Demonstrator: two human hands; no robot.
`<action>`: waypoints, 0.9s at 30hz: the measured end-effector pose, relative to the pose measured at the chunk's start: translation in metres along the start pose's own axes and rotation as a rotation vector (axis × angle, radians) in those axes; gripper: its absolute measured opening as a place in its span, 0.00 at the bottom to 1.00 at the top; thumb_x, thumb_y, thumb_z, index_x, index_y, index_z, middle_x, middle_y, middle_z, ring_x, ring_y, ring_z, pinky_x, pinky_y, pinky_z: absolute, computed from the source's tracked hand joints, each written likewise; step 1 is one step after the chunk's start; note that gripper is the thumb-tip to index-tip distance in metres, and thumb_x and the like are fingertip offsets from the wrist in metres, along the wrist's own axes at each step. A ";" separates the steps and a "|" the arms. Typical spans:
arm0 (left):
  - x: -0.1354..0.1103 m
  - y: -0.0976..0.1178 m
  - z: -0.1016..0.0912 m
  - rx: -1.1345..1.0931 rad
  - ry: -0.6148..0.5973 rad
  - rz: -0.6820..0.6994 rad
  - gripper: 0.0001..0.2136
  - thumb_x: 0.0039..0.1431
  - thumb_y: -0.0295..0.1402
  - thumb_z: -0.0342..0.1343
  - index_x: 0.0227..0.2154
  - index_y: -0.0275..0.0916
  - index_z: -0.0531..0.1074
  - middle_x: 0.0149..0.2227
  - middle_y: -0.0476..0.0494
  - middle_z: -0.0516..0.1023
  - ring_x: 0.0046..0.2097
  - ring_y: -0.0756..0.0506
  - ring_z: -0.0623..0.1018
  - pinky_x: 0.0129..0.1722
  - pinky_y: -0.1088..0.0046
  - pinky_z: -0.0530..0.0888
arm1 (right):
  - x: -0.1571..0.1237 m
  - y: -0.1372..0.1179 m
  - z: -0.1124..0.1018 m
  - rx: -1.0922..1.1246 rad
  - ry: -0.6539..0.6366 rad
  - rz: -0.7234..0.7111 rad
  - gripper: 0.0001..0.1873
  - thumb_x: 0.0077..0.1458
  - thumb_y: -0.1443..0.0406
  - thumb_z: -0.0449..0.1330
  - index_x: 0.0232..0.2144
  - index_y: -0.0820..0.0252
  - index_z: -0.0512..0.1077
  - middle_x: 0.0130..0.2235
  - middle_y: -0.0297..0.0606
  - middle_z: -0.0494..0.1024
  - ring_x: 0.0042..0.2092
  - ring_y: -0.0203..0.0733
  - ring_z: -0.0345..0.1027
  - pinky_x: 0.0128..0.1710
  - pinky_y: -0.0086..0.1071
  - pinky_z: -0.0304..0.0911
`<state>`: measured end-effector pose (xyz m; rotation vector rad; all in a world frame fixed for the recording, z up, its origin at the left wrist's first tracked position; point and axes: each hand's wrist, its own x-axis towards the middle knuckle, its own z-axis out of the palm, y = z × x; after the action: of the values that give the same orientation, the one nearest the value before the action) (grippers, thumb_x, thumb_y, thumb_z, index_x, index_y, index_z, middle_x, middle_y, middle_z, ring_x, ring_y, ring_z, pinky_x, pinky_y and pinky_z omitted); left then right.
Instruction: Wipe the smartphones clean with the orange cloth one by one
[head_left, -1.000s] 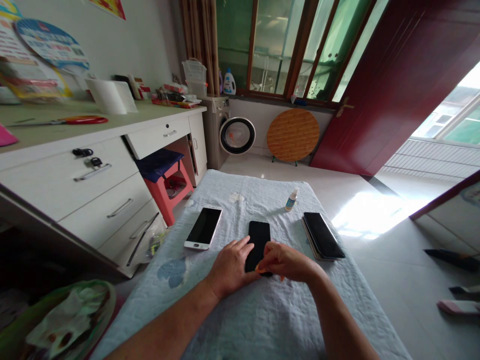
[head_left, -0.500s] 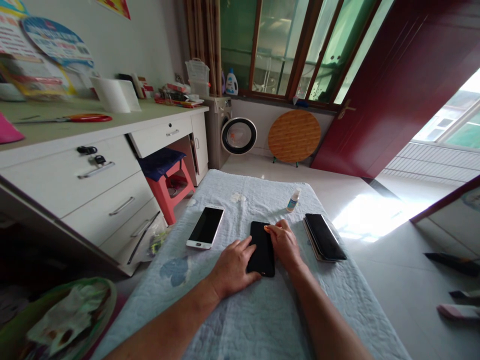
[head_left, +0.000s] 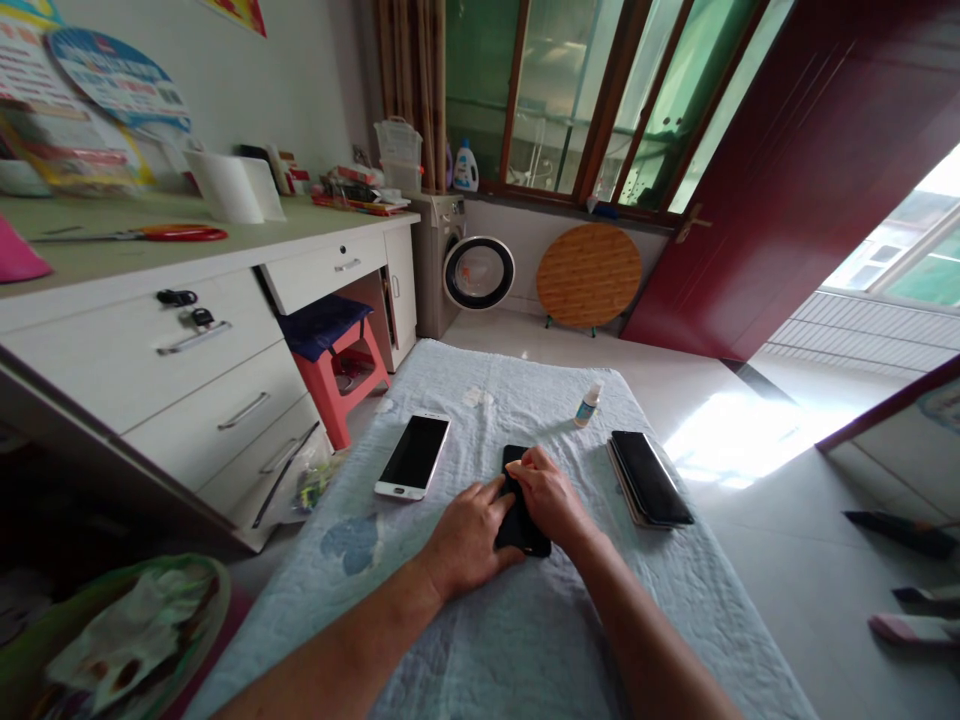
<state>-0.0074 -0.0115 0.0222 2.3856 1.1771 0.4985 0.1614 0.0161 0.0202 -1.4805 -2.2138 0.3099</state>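
A black phone [head_left: 520, 528] lies flat in the middle of a pale blue cloth [head_left: 495, 620]. My left hand [head_left: 466, 535] rests on its left edge with the fingers laid flat, holding it down. My right hand [head_left: 551, 497] lies over the phone's upper half, its fingers pinched on a small orange piece [head_left: 516, 465] pressed to the screen near the top left corner. A white-framed phone [head_left: 414, 455] lies to the left. A stack of dark phones [head_left: 649, 477] lies to the right. A small bottle [head_left: 588, 404] stands behind.
A white desk with drawers [head_left: 195, 380] runs along the left, a red stool [head_left: 337, 375] under it. A green bag with rubbish [head_left: 112, 640] sits at lower left. Behind the cloth are a washing machine [head_left: 465, 265], a round wooden tabletop [head_left: 589, 275] and a dark red door [head_left: 810, 170].
My right hand moved from the phone's lower edge up to its top right, then slid left across the upper screen with the orange piece. My left hand stayed on the phone's left edge.
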 end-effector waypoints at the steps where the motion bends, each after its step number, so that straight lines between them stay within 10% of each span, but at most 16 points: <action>1: 0.000 0.000 0.000 -0.002 0.000 0.000 0.30 0.46 0.42 0.64 0.53 0.41 0.67 0.56 0.38 0.67 0.54 0.35 0.69 0.55 0.58 0.65 | 0.001 0.001 0.000 -0.003 -0.003 -0.006 0.15 0.61 0.69 0.49 0.37 0.55 0.76 0.38 0.39 0.69 0.39 0.38 0.63 0.39 0.27 0.58; 10: 0.000 -0.001 0.003 0.048 -0.012 -0.032 0.32 0.46 0.43 0.64 0.53 0.34 0.68 0.60 0.31 0.64 0.57 0.33 0.67 0.58 0.58 0.63 | 0.009 0.034 0.002 -0.171 0.062 0.170 0.16 0.63 0.66 0.48 0.33 0.58 0.76 0.35 0.40 0.67 0.35 0.39 0.59 0.37 0.30 0.55; 27: 0.000 0.004 -0.005 0.003 -0.013 0.006 0.29 0.51 0.52 0.59 0.52 0.41 0.68 0.54 0.39 0.70 0.50 0.35 0.71 0.52 0.58 0.67 | 0.043 -0.001 0.023 -0.230 -0.050 0.075 0.11 0.56 0.71 0.52 0.27 0.58 0.73 0.38 0.42 0.70 0.38 0.41 0.60 0.35 0.30 0.53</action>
<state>-0.0076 -0.0129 0.0283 2.3920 1.1668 0.4828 0.1361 0.0566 0.0114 -1.6958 -2.3001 0.1194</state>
